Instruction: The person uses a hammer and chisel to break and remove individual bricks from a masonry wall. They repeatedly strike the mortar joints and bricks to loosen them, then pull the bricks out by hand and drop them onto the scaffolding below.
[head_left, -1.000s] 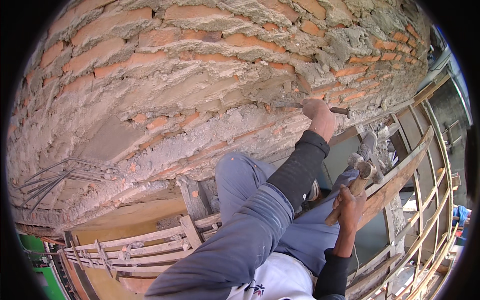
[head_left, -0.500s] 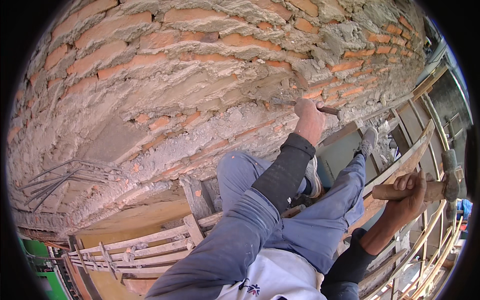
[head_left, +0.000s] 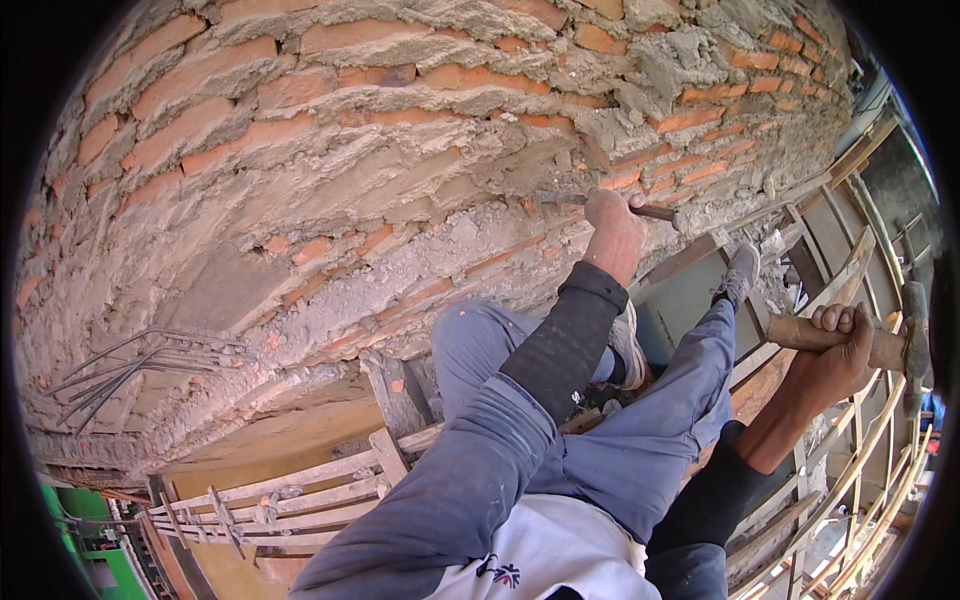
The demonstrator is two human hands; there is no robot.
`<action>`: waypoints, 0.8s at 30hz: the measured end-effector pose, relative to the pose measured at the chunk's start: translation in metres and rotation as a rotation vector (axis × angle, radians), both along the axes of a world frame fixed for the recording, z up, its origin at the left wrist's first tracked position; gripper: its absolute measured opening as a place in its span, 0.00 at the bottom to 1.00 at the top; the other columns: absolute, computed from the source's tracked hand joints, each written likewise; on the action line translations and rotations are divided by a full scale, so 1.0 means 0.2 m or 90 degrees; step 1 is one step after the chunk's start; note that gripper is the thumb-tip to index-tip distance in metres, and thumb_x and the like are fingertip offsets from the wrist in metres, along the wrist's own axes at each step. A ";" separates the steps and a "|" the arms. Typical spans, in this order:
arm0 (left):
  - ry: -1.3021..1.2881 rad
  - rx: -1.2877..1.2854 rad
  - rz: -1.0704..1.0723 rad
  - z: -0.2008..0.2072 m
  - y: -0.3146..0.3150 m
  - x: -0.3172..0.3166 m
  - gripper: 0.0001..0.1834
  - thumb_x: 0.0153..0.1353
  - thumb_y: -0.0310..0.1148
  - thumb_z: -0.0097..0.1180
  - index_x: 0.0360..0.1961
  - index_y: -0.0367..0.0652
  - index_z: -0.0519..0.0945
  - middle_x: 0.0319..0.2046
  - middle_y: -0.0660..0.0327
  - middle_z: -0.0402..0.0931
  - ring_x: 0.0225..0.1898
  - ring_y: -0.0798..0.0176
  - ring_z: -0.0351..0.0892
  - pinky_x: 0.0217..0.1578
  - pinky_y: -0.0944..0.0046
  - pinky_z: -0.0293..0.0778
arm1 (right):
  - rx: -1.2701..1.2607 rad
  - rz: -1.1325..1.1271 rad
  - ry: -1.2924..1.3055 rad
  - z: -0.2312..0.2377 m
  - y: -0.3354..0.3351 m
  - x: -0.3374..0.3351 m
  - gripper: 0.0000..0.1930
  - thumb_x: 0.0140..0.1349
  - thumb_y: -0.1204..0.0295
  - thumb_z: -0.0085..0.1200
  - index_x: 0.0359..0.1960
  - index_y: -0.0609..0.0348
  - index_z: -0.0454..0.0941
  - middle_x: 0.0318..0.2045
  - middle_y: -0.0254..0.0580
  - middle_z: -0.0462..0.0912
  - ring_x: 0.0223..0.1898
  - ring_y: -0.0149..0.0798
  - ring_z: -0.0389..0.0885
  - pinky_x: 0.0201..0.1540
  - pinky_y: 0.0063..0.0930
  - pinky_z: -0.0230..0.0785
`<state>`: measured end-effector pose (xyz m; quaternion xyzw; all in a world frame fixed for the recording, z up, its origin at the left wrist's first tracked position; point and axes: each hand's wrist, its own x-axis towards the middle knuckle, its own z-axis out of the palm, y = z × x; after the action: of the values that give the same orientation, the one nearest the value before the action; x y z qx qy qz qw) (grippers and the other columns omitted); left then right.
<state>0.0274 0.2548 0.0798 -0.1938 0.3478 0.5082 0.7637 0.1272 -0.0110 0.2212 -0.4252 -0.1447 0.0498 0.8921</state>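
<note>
1. Chisel point(head_left: 655, 211): a thin dark metal rod, held level against the brick wall point(head_left: 330, 150), long axis running left to right across the picture, tip end pointing left into a mortar joint, blunt struck end poking out to the right of the fist.
2. Left hand point(head_left: 613, 222): fingers wrapped tight around the chisel shaft, fully closed, covering the middle of the rod; tip itself mostly hidden by the hand and the mortar.
3. Hammer point(head_left: 880, 345): pale worn wooden handle lying roughly level, long axis left to right, dark metal head point(head_left: 914, 330) at the far right end, set crosswise to the handle and standing nearly upright.
4. Right hand point(head_left: 835, 350): fingers curled shut around the handle near its middle, butt end sticking out to the left of the fist; held well apart from the chisel, lower and to the right of it.
5. Wall surface: red bricks with rough grey mortar bulging from the joints, chipped and crumbly just around the chisel.
6. Below the hands: blue-grey trouser legs point(head_left: 650, 440), a grey shoe point(head_left: 740, 275) on wooden scaffold planks point(head_left: 300, 490), bent steel bars point(head_left: 140, 365) jutting from the wall at the left.
</note>
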 end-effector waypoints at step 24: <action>-0.026 -0.006 -0.007 -0.01 0.03 -0.02 0.17 0.75 0.45 0.36 0.34 0.41 0.63 0.25 0.61 0.62 0.20 0.64 0.58 0.19 0.64 0.63 | -0.236 0.153 0.018 -0.12 0.20 -0.08 0.07 0.60 0.76 0.55 0.28 0.61 0.69 0.19 0.34 0.69 0.18 0.29 0.70 0.19 0.24 0.63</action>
<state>0.0239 0.2612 0.0781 -0.2058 0.3360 0.4982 0.7724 0.1111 0.0282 0.1978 -0.5607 -0.1702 0.1875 0.7883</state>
